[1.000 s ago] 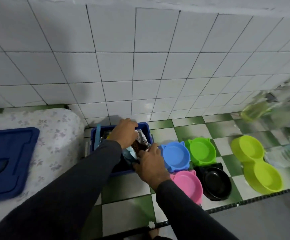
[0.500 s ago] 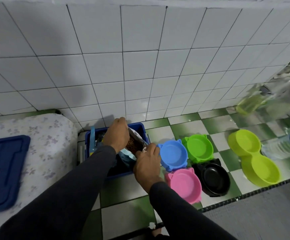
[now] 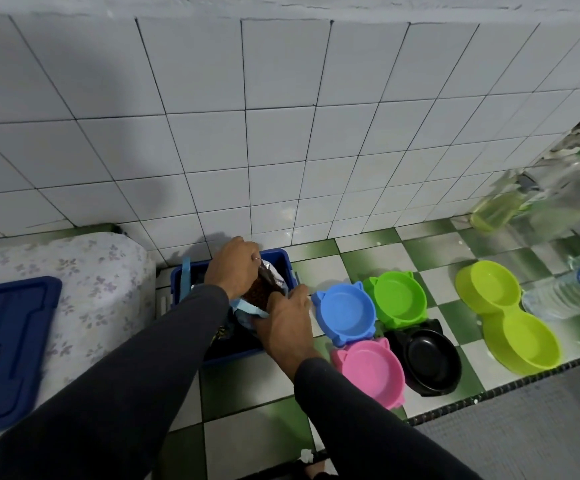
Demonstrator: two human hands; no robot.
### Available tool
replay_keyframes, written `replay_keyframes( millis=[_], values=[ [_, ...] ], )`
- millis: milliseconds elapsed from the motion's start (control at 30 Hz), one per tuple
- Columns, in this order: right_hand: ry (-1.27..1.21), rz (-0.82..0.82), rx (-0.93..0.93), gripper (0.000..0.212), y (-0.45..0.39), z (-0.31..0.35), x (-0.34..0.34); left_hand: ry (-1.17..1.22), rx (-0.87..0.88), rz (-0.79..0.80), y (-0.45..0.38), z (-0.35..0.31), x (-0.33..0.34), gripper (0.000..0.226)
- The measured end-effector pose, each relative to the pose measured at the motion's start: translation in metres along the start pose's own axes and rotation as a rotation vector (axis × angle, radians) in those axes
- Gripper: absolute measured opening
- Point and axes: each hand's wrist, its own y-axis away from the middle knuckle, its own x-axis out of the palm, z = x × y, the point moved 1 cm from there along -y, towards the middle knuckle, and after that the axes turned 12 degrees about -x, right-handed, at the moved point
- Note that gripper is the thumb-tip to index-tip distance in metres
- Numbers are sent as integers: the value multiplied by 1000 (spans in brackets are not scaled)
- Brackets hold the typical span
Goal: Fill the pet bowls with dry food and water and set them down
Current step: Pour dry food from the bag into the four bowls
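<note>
A dry food bag point(image 3: 263, 289), foil-lined and showing brown kibble, stands in a blue bin point(image 3: 283, 261) by the wall. My left hand point(image 3: 235, 268) grips the bag's top edge. My right hand point(image 3: 283, 322) holds its lower right side. To the right on the tiled floor sit empty bowls: a blue bowl point(image 3: 345, 311), a green bowl point(image 3: 399, 296), a pink bowl point(image 3: 371, 370), a black bowl point(image 3: 432, 360) and a yellow-green double bowl point(image 3: 506, 313). A water bottle point(image 3: 569, 289) lies at the far right.
A blue lid point(image 3: 8, 348) lies on a flower-patterned cushion point(image 3: 91, 282) at the left. Blurred clear bottles point(image 3: 500, 206) stand at the back right by the white tiled wall. A grey mat point(image 3: 524, 431) borders the floor in front.
Both hands have kept hold of the bag in the bin and raised it slightly. The view has shifted a little upward and to the left.
</note>
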Motion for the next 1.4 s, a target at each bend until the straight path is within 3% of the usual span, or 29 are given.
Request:
replay_keyframes(
  millis=[100,267,433,600,733,933,1167,1400],
  values=[
    [6,27,-52,29,-3,-1,1,31,-31,-35,-2,2,-4,21],
    [-80,6,-23,33,3,-2,1,88,-101,-73,-2,6,-7,23],
    [-288,-69,147,35,4,0,-2,152,-134,-16,-1,11,-8,20],
    [-106,31,182,33,-4,-2,-2,234,-224,-22,-6,10,-12,29],
    [-129,44,213,35,-11,1,-3,288,-249,-29,-5,10,-11,29],
    [-192,-59,209,7,-19,10,-22,559,-357,-13,2,21,-15,18],
    [-150,-148,148,27,-26,24,-47,1233,-658,209,19,32,-24,19],
    [-229,-184,128,28,-24,34,-67,1261,-665,253,44,49,-26,39]
  ],
)
